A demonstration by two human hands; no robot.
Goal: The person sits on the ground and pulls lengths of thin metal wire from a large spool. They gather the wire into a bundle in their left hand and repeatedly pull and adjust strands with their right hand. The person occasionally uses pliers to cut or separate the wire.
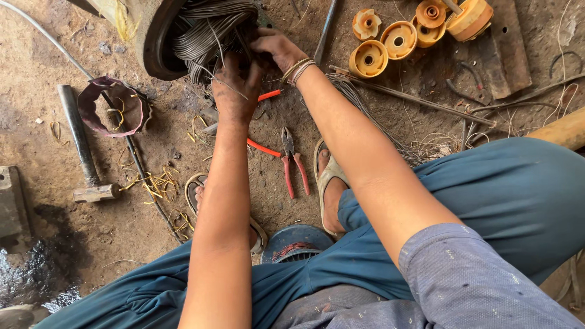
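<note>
Gripping the dark wire winding [210, 30] that spills from the round motor housing [155, 42] on the dirt floor, my left hand [234, 91] has its fingers closed around a bunch of strands, and my right hand [274, 49] pinches more of them just beside it. Most of the coil sits packed inside the housing, so I judge the stripping far from finished, though a loose wire bundle [365, 103] lies nearby. Red-handled pliers [292, 161] and a hammer [82, 146] rest untouched.
</note>
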